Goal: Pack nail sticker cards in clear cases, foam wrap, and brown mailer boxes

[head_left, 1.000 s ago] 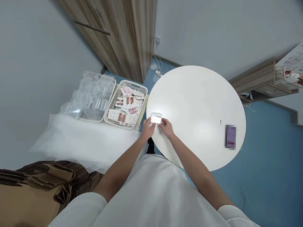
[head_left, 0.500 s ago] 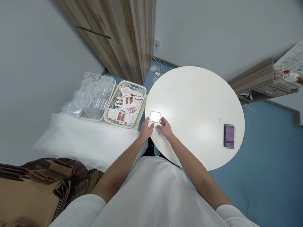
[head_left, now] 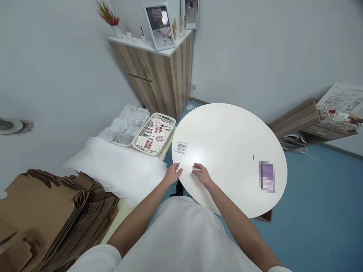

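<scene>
Head view, with left hand (head_left: 172,174) and right hand (head_left: 202,173) loosely open, holding nothing; just beyond, on the round white table (head_left: 232,139), a small clear rectangular plastic-looking case (head_left: 181,147); probably light, stiff, slick, best pinched by opposite edges; purplish contents (head_left: 179,145) too small to identify; farther right, purple rectangular object (head_left: 267,176) pixelated.

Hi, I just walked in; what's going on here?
A person stands at a round white table with both hands apparently empty, fingers loosely curled. The left hand is by the table's edge, the right hand over the tabletop. A small clear case with patterned pieces inside lies just beyond them, untouched. To the left, a white basket holds printed cards.
</scene>
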A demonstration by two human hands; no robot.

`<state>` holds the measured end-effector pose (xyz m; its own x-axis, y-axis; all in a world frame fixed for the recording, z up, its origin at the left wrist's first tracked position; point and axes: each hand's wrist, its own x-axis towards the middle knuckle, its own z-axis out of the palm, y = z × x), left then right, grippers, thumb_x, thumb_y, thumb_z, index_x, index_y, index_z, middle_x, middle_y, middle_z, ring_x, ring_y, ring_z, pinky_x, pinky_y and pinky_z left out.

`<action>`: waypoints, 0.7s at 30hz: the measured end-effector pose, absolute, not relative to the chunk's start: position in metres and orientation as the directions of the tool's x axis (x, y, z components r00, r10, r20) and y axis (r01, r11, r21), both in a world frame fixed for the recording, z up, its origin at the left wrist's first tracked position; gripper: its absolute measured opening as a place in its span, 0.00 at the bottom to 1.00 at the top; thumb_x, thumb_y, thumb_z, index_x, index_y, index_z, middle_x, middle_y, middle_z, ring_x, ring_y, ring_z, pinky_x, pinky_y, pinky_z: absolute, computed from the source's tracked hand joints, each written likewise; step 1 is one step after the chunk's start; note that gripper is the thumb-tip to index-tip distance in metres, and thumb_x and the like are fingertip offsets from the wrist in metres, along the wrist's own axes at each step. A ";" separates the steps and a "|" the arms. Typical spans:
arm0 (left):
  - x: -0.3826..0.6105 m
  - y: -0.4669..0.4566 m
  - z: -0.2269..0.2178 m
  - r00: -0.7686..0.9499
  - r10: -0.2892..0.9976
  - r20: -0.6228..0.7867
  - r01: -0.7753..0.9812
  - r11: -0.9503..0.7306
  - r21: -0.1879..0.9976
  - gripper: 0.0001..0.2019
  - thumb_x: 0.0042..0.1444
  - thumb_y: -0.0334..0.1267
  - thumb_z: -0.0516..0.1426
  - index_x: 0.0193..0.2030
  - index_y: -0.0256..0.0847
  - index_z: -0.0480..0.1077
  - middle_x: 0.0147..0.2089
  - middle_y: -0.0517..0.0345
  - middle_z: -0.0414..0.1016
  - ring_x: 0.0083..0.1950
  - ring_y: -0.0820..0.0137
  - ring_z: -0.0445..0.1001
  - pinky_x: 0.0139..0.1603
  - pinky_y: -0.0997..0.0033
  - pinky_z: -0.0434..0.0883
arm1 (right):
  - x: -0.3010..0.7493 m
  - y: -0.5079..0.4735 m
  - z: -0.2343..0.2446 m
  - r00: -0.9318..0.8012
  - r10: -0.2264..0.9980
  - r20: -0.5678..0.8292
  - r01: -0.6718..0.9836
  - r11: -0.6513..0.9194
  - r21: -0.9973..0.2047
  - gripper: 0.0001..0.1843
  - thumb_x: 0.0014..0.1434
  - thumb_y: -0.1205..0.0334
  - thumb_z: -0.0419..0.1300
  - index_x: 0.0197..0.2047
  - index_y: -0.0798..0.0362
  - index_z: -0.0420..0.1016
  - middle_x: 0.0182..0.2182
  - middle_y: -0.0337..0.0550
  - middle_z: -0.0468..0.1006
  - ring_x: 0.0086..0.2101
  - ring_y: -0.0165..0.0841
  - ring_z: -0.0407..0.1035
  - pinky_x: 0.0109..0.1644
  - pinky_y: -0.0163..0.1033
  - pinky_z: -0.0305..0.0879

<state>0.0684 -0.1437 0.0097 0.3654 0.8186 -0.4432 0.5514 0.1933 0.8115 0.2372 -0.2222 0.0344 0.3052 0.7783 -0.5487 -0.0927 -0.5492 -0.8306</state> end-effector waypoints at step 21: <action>-0.037 -0.197 0.024 0.099 0.963 -0.251 0.781 0.081 0.620 0.20 0.51 0.42 0.51 0.51 0.37 0.63 0.53 0.47 0.65 0.56 0.61 0.62 0.56 0.62 0.58 | 0.172 -0.210 0.022 -0.111 0.878 -0.467 0.211 -0.438 -0.874 0.19 0.47 0.59 0.56 0.44 0.53 0.68 0.38 0.46 0.73 0.35 0.33 0.69 0.39 0.39 0.66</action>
